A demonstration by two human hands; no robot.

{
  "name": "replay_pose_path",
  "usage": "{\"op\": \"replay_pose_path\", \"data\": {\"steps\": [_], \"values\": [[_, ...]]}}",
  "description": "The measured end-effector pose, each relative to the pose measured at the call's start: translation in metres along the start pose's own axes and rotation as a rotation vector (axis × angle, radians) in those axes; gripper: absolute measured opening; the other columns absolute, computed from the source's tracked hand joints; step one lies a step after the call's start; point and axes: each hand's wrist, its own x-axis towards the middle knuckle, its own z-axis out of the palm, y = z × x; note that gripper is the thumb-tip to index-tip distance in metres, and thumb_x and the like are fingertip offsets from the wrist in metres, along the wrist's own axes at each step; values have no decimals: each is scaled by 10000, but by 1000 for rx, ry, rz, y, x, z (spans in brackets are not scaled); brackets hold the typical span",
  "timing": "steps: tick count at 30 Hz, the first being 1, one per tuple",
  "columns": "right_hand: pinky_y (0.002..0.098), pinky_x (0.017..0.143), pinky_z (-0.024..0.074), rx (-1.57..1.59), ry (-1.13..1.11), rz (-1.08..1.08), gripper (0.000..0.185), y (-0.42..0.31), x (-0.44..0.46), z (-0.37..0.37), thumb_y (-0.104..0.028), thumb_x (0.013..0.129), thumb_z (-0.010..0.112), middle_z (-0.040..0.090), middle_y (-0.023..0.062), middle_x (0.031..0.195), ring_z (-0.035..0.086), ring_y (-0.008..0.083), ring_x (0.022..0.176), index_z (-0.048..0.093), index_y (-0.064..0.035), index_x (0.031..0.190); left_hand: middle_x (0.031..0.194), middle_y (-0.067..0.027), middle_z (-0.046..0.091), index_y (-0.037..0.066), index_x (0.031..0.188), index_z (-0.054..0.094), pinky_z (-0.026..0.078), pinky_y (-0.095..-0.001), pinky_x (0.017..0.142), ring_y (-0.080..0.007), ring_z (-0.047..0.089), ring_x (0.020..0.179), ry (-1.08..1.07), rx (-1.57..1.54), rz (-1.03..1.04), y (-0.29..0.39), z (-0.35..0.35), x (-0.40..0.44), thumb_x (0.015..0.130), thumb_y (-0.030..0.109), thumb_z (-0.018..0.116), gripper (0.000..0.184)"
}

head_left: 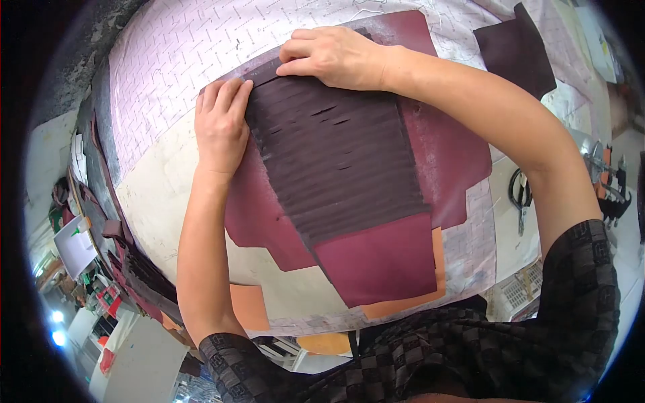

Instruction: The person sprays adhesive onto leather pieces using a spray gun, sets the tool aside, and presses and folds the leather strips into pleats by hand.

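A dark brown fabric panel (336, 154) with several short slits and ridged rows lies over a maroon leather piece (453, 148) on the table. My left hand (223, 124) is at the panel's upper left corner, its bent fingers close together and gripping the edge. Along the top edge, my right hand (332, 57) has its fingers curled and pinches the same panel; its fingertips are partly hidden. Between the two hands a narrow dark strip of the edge shows. At the panel's lower end is a smooth maroon section (377, 258).
Scissors (520, 198) with dark handles lie to the right. A dark scrap (516, 54) rests at the upper right. Orange pieces (248, 305) lie near the front edge. Printed white sheeting (181, 60) covers the table's far side. Dark strips (144, 275) hang at the left.
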Motion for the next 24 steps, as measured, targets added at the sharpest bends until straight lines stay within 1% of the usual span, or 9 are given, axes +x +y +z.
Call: {"op": "replay_pose_path", "data": {"steps": [5, 7, 9, 11, 14, 16, 18, 21, 24], "values": [[390, 949, 620, -108, -184, -109, 318, 2, 7, -9, -164, 973, 654, 683, 51, 1261, 681, 244, 1197, 764, -80, 1260, 1379, -85, 687, 18, 1330, 756, 491, -464, 1092, -304, 628, 1263, -182, 217, 52, 14, -25, -6, 826, -39, 649, 519], [390, 947, 621, -107, -204, -104, 318, 2, 10, -10, -161, 971, 653, 680, 47, 1253, 677, 241, 1201, 761, -71, 1257, 1442, -104, 656, 7, 1377, 729, 463, -486, 1141, -321, 597, 1337, -172, 262, -101, 13, -26, -16, 826, -42, 645, 560], [389, 945, 621, -103, -226, -94, 318, 3, 8, -12, -158, 970, 652, 676, 44, 1246, 673, 237, 1205, 758, -63, 1254, 1452, -121, 652, 18, 1426, 702, 451, -493, 1164, -344, 582, 1365, -148, 262, -145, 17, -21, -16, 833, -46, 630, 601], [384, 929, 621, -108, -185, -112, 304, 3, 10, -8, -130, 972, 645, 686, 48, 1248, 685, 243, 1185, 765, -75, 1246, 1466, -127, 641, 6, 1465, 663, 438, -498, 1180, -339, 571, 1384, -97, 74, -105, 43, -18, 2, 841, -48, 625, 627], [383, 907, 624, -17, -85, -77, 307, 11, -6, -13, -86, 960, 643, 696, 52, 1249, 699, 253, 1160, 772, -88, 1239, 1445, -123, 640, 10, 1497, 635, 438, -485, 1158, -321, 577, 1362, -178, 102, -80, 52, -6, 9, 830, -41, 635, 669], [385, 902, 625, -22, -130, -99, 315, 22, -18, -31, -69, 949, 648, 699, 53, 1246, 703, 258, 1147, 774, -93, 1237, 1434, -119, 642, 16, 1503, 631, 438, -488, 1147, -312, 582, 1347, -223, 136, -74, 54, -5, 9, 821, -39, 644, 685], [392, 892, 627, -28, -184, -109, 337, 27, -25, -42, -35, 925, 658, 696, 57, 1244, 699, 258, 1149, 767, -77, 1241, 1356, -138, 648, 32, 1533, 616, 436, -498, 1128, -326, 598, 1254, -265, 244, -21, 58, -10, 15, 843, -7, 652, 692], [389, 906, 622, -74, -212, -119, 357, 24, -25, -42, -25, 919, 658, 687, 63, 1257, 687, 254, 1171, 755, -58, 1261, 1240, -166, 633, -25, 1558, 578, 438, -510, 1115, -353, 593, 1126, -357, 329, 20, 71, -5, 33, 934, 73, 623, 633], [393, 958, 611, -106, -253, -150, 388, 27, -33, -52, -19, 920, 651, 680, 68, 1294, 677, 257, 1203, 745, -52, 1294, 1283, -154, 633, -55, 1545, 571, 439, -508, 1114, -340, 596, 1171, -419, 450, 27, 71, -4, 31, 934, 75, 621, 627]]}}
